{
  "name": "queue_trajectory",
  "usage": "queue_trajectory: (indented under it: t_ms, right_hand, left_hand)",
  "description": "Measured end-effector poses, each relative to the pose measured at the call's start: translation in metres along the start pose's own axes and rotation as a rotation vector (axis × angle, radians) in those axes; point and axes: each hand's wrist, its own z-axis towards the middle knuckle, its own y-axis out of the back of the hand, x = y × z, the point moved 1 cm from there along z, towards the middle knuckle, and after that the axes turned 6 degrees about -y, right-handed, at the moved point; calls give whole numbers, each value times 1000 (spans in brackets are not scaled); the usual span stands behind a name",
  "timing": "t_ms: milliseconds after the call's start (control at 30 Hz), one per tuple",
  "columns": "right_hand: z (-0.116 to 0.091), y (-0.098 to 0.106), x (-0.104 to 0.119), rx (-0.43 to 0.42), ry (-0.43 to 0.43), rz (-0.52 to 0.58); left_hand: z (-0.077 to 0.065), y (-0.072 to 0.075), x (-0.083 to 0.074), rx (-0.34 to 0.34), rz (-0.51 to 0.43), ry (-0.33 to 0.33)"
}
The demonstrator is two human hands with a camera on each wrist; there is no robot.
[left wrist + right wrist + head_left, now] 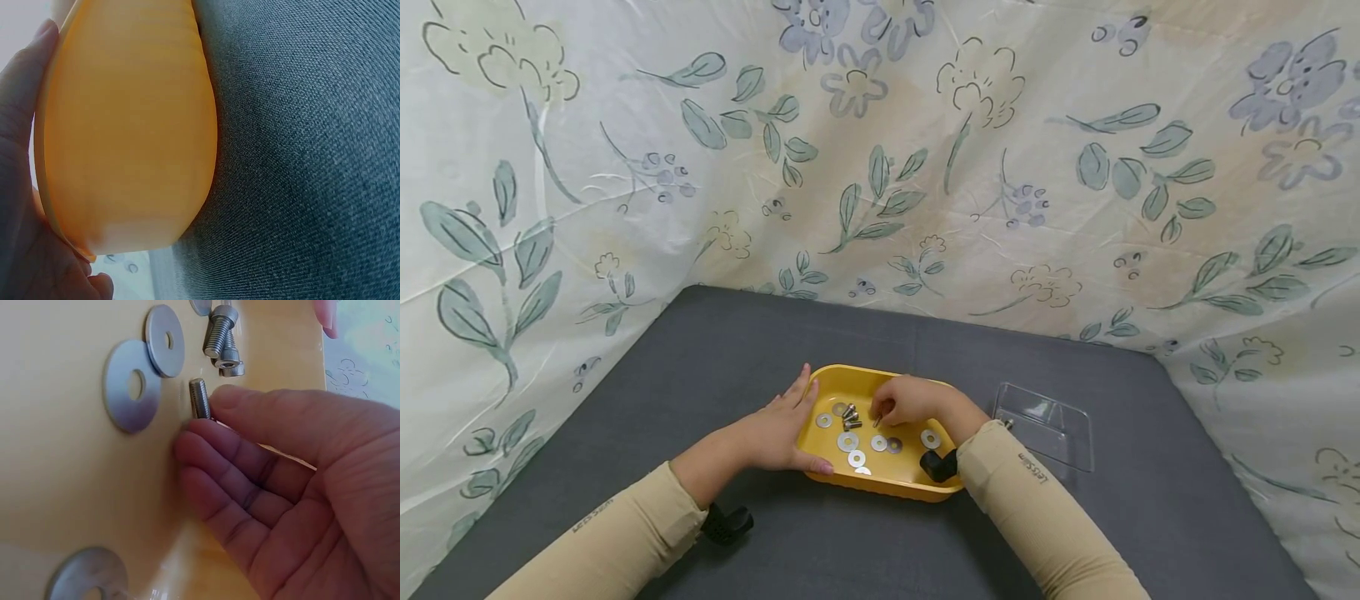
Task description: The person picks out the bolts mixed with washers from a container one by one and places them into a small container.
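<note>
A yellow plastic tray [887, 486] holds several flat metal washers [847, 442] and a small cluster of socket head screws [852, 417]. Inside it, my right hand [910, 398] pinches one screw [199, 397] between thumb and fingertips; its threaded end sticks out and its head is hidden by the fingers. Two overlapping washers [132, 384] lie close to that screw in the right wrist view. My left hand [778, 433] rests against the tray's left end, fingers spread along the rim and thumb [37, 69] extended at the edge.
To the right of the tray stands a clear plastic container [1052, 429], partly behind the right forearm, with a small metal piece [1006, 424] at its left side. Grey cloth [760, 333] covers the table. A floral curtain [880, 167] surrounds its back and sides.
</note>
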Motion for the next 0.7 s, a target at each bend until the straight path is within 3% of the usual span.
queue_trajectory:
  t_ms: [300,700]
  right_hand:
    - [-1,-4,2,54,13,65]
    - [-1,-6,4,39,-15,37]
  left_hand:
    - [-1,-1,1,-1,3,-6]
    - [-1,-2,4,-10,10,-3]
